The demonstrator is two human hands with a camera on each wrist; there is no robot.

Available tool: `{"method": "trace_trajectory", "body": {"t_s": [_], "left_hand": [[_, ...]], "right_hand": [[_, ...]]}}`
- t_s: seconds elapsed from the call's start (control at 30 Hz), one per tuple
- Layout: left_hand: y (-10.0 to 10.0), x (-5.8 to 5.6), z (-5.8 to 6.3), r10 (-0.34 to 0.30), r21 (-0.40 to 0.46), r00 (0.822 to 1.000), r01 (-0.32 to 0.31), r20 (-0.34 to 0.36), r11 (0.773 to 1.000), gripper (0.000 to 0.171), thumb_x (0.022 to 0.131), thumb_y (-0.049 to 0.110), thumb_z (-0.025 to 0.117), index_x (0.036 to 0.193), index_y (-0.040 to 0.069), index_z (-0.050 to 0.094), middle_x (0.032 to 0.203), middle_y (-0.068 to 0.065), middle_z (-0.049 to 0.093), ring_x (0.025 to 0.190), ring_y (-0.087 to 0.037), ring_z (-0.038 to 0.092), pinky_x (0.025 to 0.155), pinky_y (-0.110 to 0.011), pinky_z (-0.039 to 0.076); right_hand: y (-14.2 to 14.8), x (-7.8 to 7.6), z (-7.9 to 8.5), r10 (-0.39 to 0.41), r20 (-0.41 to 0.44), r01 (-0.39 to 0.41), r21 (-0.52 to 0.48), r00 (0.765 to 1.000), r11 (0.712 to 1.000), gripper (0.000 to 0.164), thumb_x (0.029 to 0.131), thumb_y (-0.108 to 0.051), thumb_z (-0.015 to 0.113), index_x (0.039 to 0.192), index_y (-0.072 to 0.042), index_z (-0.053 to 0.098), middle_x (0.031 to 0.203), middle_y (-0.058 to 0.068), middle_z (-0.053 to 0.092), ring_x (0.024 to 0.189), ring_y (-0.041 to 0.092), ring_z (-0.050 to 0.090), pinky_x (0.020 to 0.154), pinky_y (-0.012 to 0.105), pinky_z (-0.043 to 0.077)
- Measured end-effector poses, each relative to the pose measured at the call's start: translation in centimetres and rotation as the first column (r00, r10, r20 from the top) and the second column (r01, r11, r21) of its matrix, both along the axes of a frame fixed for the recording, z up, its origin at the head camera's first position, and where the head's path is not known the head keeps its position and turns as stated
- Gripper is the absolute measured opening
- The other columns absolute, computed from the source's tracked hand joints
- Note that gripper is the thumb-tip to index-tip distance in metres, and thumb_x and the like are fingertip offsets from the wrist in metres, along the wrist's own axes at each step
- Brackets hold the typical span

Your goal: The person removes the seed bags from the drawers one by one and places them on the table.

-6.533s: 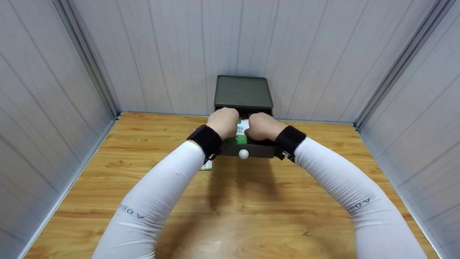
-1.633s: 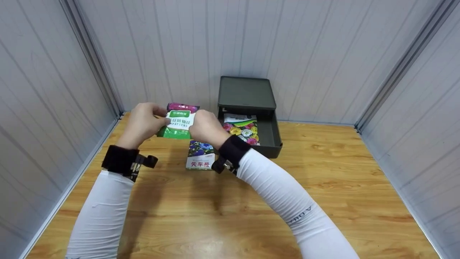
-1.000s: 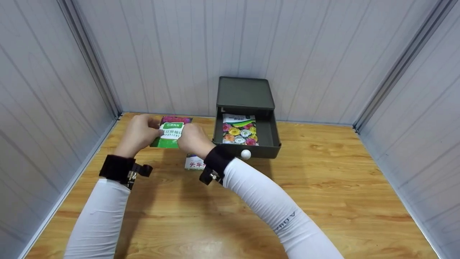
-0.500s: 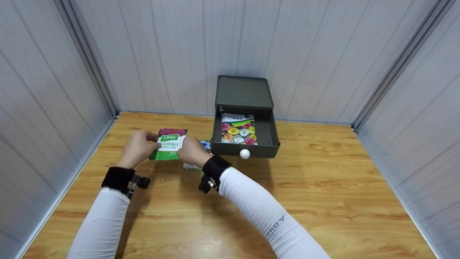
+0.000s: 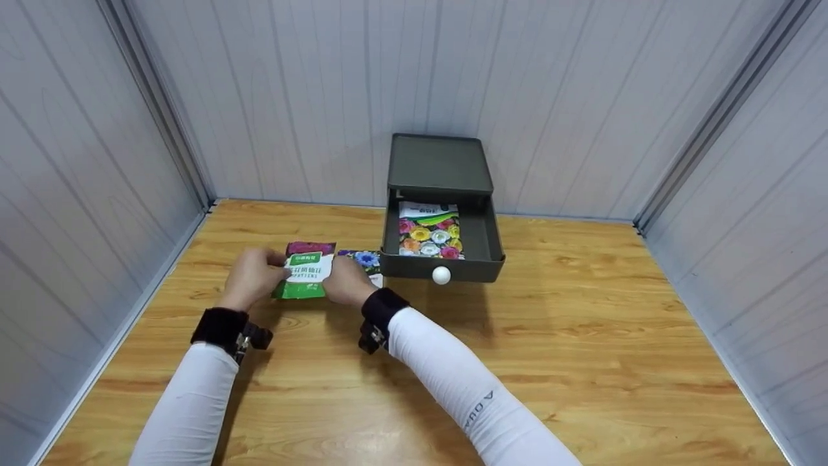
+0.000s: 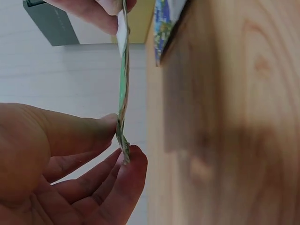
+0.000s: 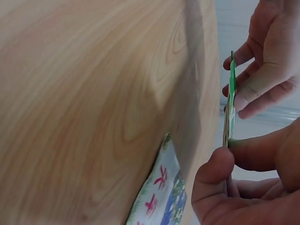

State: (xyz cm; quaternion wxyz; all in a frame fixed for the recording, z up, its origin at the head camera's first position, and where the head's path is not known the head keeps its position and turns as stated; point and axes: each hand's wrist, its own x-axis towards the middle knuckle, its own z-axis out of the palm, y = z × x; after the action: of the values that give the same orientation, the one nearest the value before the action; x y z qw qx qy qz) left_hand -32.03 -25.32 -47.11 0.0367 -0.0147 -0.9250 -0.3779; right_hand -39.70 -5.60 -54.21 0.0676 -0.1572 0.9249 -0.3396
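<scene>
A green, white and magenta seed packet (image 5: pixel 309 268), printed with an impatiens label, is held flat just above the table. My left hand (image 5: pixel 252 278) pinches its left edge between thumb and fingers, and my right hand (image 5: pixel 348 283) pinches the right edge. Both wrist views show the packet (image 6: pixel 123 89) edge-on, apart from the wood. A second seed packet (image 5: pixel 363 257) with blue flowers lies on the table, partly hidden by my right hand; its white end with red lettering shows in the right wrist view.
A dark green drawer box (image 5: pixel 440 162) stands against the back wall. Its drawer (image 5: pixel 482 239) is pulled out, with a white knob (image 5: pixel 441 275) in front. Inside lies a seed packet (image 5: pixel 430 236) with multicoloured flowers. White panel walls enclose the wooden table (image 5: pixel 582 336).
Earlier both hands were in the drawer. They have since carried the green packet out to the left, then lowered it toward the table, left of the blue-flower packet.
</scene>
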Motion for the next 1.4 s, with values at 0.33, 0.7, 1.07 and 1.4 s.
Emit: {"method": "trace_trajectory", "body": {"t_s": [0.33,0.7,1.07,1.4], "left_hand": [[0.1,0.0,-1.1,0.008,-0.012,1.000,-0.008,0.023,1.000,0.038,0.104,0.011,0.071,0.133,-0.013,0.071,0.130,-0.033,0.072,0.119,-0.049,0.069,0.103,-0.061,0.056],[0.1,-0.1,-1.7,0.039,-0.058,0.998,-0.036,0.050,0.998,0.037,0.104,0.011,0.073,0.132,-0.013,0.070,0.129,-0.034,0.071,0.116,-0.048,0.068,0.100,-0.061,0.056],[-0.2,-0.5,-1.6,0.055,-0.114,0.998,-0.051,0.032,0.992,0.039,0.104,0.015,0.069,0.132,-0.011,0.072,0.129,-0.032,0.073,0.114,-0.047,0.069,0.096,-0.061,0.055],[0.0,-0.9,-1.8,0.066,-0.210,0.997,-0.074,-0.045,0.975,0.032,0.099,0.013,0.069,0.120,-0.009,0.076,0.119,-0.029,0.076,0.104,-0.047,0.072,0.086,-0.063,0.057]], "right_hand": [[0.0,-1.3,-2.8,0.020,-0.038,-0.019,0.006,0.999,1.000,0.025,0.101,-0.011,0.064,0.077,-0.015,0.056,0.079,0.001,0.054,0.070,0.022,0.055,0.058,0.031,0.045],[-0.4,-1.6,-3.7,0.054,0.037,-0.057,0.085,0.998,0.995,0.029,0.102,-0.014,0.065,0.075,-0.017,0.055,0.077,0.001,0.055,0.070,0.021,0.058,0.057,0.030,0.045],[-1.0,-1.0,-3.3,0.078,0.040,-0.081,0.073,0.996,0.994,0.008,0.092,-0.004,0.061,0.087,-0.008,0.065,0.086,0.004,0.059,0.080,0.020,0.058,0.065,0.029,0.050],[-1.5,-0.3,-2.6,0.062,0.029,-0.064,0.081,0.998,0.995,0.003,0.094,-0.007,0.067,0.095,-0.009,0.069,0.089,0.003,0.064,0.075,0.019,0.059,0.063,0.028,0.051]]}}
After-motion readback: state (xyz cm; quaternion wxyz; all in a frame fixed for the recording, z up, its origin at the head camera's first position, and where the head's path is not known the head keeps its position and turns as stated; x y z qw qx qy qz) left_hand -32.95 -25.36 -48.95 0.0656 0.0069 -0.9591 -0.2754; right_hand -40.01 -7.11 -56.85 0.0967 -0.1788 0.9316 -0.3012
